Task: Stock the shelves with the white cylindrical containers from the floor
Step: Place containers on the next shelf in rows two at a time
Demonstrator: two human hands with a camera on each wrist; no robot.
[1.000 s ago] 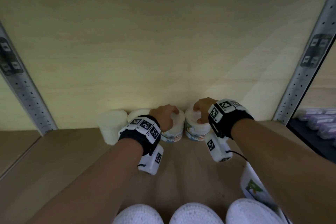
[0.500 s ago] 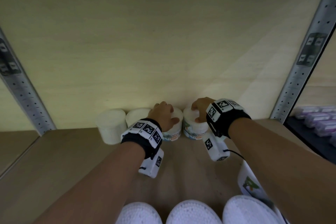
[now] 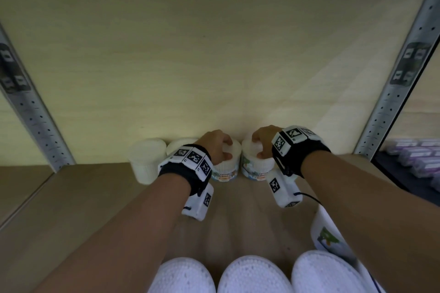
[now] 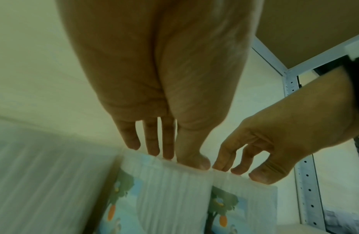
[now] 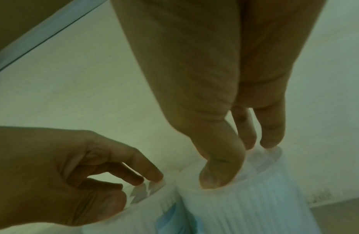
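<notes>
Two hands (image 3: pixel 217 147) (image 3: pixel 263 140) grip shelved containers (image 3: pixel 226 166) (image 3: pixel 256 166).

Both arms are bare. Each wrist wears a black band (image 3: pixel 184 169) with black-and-white square markers and a white camera box (image 3: pixel 198 204). A thin black cable (image 3: pixel 309 197) leaves the right box.

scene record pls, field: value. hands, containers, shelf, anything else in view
left hand: grips lid rim of left cotton-bud container
right hand: grips lid rim of right cotton-bud container
those two: upright, side by side at the back panel
other containers: two plain white ones to the left, same row
shelf: wooden board, metal uprights
foreground: three white lids at the bottom edge
</notes>
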